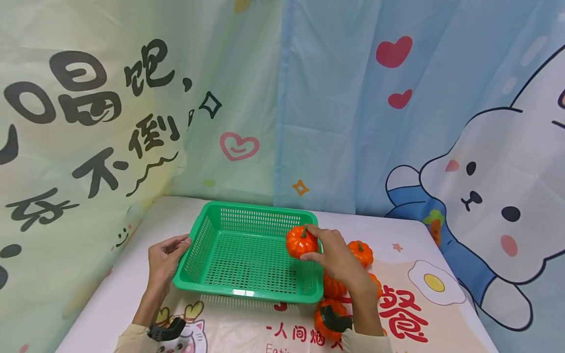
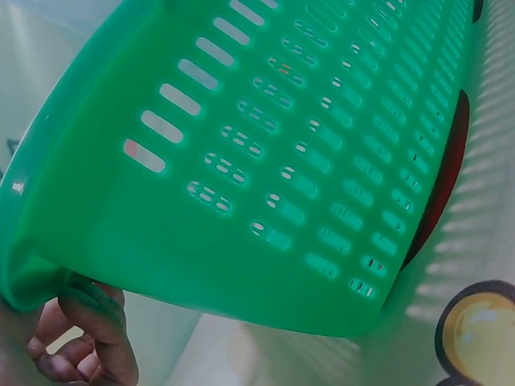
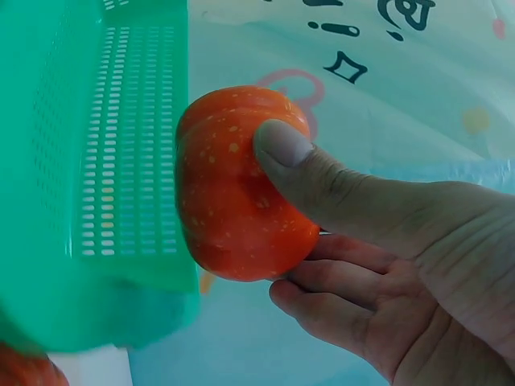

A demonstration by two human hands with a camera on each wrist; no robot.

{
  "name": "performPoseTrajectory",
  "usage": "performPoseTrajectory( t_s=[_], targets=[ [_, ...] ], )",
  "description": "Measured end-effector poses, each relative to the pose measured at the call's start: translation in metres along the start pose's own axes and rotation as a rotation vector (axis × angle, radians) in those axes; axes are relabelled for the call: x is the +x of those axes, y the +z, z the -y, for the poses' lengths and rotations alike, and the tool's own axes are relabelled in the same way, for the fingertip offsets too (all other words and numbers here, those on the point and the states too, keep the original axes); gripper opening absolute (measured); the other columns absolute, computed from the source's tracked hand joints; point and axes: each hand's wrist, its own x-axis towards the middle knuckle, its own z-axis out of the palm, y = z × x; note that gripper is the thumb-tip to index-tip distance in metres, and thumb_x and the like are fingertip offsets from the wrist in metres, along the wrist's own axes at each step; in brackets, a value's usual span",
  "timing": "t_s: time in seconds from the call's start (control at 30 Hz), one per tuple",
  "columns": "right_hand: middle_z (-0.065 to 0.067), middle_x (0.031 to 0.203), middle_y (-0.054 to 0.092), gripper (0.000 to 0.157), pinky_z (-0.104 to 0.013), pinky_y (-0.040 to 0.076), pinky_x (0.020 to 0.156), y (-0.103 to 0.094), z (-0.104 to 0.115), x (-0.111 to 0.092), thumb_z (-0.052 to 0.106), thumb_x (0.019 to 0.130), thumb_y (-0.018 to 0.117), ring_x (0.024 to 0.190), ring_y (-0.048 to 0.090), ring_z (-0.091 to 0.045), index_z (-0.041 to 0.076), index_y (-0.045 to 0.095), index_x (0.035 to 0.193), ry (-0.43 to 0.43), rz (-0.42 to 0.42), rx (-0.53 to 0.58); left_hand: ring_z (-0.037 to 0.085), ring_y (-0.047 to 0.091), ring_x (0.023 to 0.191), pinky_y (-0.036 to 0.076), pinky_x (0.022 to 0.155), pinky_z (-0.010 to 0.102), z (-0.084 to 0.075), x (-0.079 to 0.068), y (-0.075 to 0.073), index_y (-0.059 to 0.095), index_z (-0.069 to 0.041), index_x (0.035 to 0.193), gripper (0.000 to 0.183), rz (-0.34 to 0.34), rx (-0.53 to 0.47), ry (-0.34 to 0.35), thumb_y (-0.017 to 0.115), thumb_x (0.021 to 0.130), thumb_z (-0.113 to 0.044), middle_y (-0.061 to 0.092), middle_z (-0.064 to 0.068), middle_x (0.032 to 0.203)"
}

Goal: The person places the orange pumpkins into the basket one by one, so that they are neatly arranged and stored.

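Observation:
A green plastic basket [image 1: 247, 292] with slotted walls is on the table. My left hand [image 1: 165, 257] holds its left rim; in the left wrist view the fingers [image 2: 105, 330] curl under the basket's edge. Over the basket's right end, my right hand [image 1: 337, 255] grips a small orange toy pumpkin [image 1: 300, 242] with a green stem. The thumb [image 3: 298, 161] presses on one side of that pumpkin in the right wrist view, and the fingertips are partly hidden behind it. Several more pumpkins [image 1: 361, 253] lie right of the basket, partly covered by my right forearm.
Beneath everything is a white table [image 1: 132, 274] with a printed cover showing a fried egg [image 1: 434, 283] and red characters. A printed curtain [image 1: 326, 108] hangs behind the table and along its left side. One pumpkin [image 1: 328, 316] lies near the basket's front right corner.

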Motion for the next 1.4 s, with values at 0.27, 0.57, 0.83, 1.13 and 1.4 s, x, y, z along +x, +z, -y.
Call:
performPoseTrajectory(
  t_s=[0.27,0.57,0.83,1.13,1.4],
  targets=[
    [-0.014,0.148,0.069,0.073,-0.055,0.058,0.108,0.015,0.006,0.006,0.017,0.089,0.09,0.124,0.067,-0.032,0.002,0.06,0.154,-0.039,0.011,0.045,0.001,0.066,0.077,0.055,0.068,0.017,0.001,-0.001,0.0,0.077,0.002,0.131,0.036,0.001,-0.002,0.012,0.076,0.105,-0.023,0.08,0.003,0.098],
    [-0.012,0.142,0.073,0.069,-0.053,0.059,0.106,0.028,0.016,0.015,0.015,0.088,0.091,0.119,0.068,-0.027,0.003,0.064,0.15,-0.076,0.025,0.064,0.001,0.065,0.079,0.054,0.07,0.016,-0.002,0.0,-0.001,0.077,0.001,0.131,0.036,-0.003,0.009,0.003,0.076,0.105,-0.024,0.079,-0.002,0.096],
    [-0.014,0.145,0.071,0.067,-0.051,0.061,0.103,0.04,0.019,0.019,0.012,0.089,0.09,0.121,0.068,-0.028,0.001,0.064,0.15,-0.101,0.052,0.088,0.002,0.065,0.08,0.053,0.071,0.016,-0.002,0.0,-0.001,0.078,0.001,0.129,0.034,-0.01,0.018,0.002,0.076,0.105,-0.023,0.078,-0.002,0.095],
    [-0.013,0.139,0.073,0.063,-0.047,0.062,0.101,0.052,0.027,0.024,0.011,0.089,0.089,0.121,0.069,-0.029,0.0,0.065,0.147,-0.16,0.078,0.115,0.002,0.065,0.079,0.054,0.07,0.017,-0.003,-0.001,-0.001,0.078,0.001,0.129,0.035,-0.009,0.019,0.007,0.076,0.105,-0.024,0.079,0.004,0.099],
    [-0.016,0.145,0.071,0.069,-0.05,0.061,0.104,0.06,0.036,0.026,0.014,0.09,0.089,0.126,0.067,-0.032,-0.001,0.062,0.151,-0.151,0.112,0.111,0.002,0.066,0.079,0.056,0.069,0.017,-0.002,-0.001,-0.001,0.078,0.001,0.129,0.035,0.0,0.009,0.009,0.076,0.105,-0.025,0.08,0.006,0.1]
  ],
)
